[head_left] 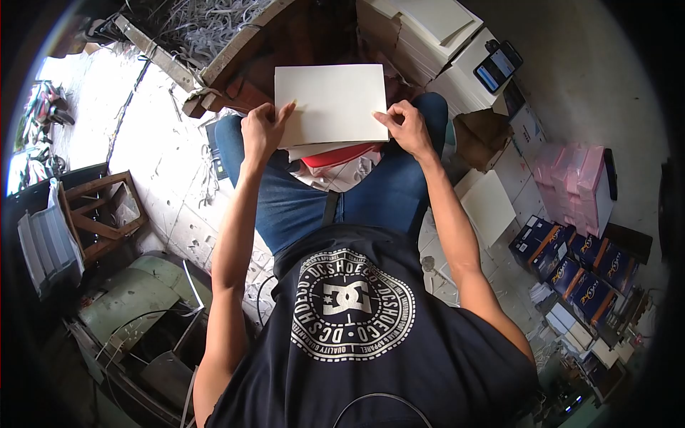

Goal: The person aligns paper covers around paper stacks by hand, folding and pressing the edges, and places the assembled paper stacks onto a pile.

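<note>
A stack of blank cream paper (330, 103) lies level above my knees. My left hand (264, 130) grips its left side, with the thumb on the top face near the edge. At the right side my right hand (407, 128) pinches the stack in the same way, its thumb also on top. The fingers under the paper are mostly hidden. More pale sheets (325, 151) show below the near edge, over a red surface (342, 158) between my thighs.
A wooden bin (207, 75) of shredded paper strips stands front left. Tall paper stacks (421, 53) rise front right, with a phone (497, 68) by them. Pink-wrapped packs (574, 182) and dark blue boxes (571, 264) are at right. A green machine (128, 292) stands left.
</note>
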{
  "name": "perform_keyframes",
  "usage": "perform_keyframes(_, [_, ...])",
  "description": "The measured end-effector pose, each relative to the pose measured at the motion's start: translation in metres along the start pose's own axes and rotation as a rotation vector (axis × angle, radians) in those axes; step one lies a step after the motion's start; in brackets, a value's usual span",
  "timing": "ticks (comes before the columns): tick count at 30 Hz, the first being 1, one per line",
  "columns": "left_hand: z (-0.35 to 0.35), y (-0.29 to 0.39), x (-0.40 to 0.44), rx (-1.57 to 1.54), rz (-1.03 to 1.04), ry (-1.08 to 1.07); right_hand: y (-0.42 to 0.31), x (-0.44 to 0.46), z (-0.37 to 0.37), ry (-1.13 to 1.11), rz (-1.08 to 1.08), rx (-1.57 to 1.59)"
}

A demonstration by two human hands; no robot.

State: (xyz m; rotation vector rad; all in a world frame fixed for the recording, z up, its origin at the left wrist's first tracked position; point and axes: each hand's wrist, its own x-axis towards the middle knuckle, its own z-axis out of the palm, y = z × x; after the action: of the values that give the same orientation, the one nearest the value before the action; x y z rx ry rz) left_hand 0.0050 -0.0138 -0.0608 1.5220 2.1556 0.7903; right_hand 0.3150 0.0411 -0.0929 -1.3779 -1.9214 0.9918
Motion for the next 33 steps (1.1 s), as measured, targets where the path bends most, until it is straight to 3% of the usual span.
perform_keyframes(13, [0.002,0.001,-0.004,-0.008,-0.023,0.024,-0.012,-0.023,-0.001,0.092,-0.013,-0.142])
perform_keyframes(16, [0.0,0.001,-0.003,-0.017,-0.034,0.006,-0.029,-0.033,-0.006,-0.016,0.285,-0.092])
perform_keyframes(17, [0.001,0.001,-0.003,-0.028,-0.044,0.007,-0.028,-0.035,-0.005,-0.001,0.262,-0.062])
perform_keyframes(21, [0.003,0.0,-0.004,-0.035,-0.08,0.003,-0.041,-0.036,-0.009,-0.203,0.517,-0.094])
perform_keyframes(25, [0.004,-0.004,-0.003,-0.047,-0.116,-0.004,-0.035,-0.041,0.003,-0.138,0.669,0.375])
perform_keyframes(33, [-0.027,-0.019,-0.015,-0.394,-0.142,-0.213,-0.036,-0.042,0.008,-0.087,0.647,0.375])
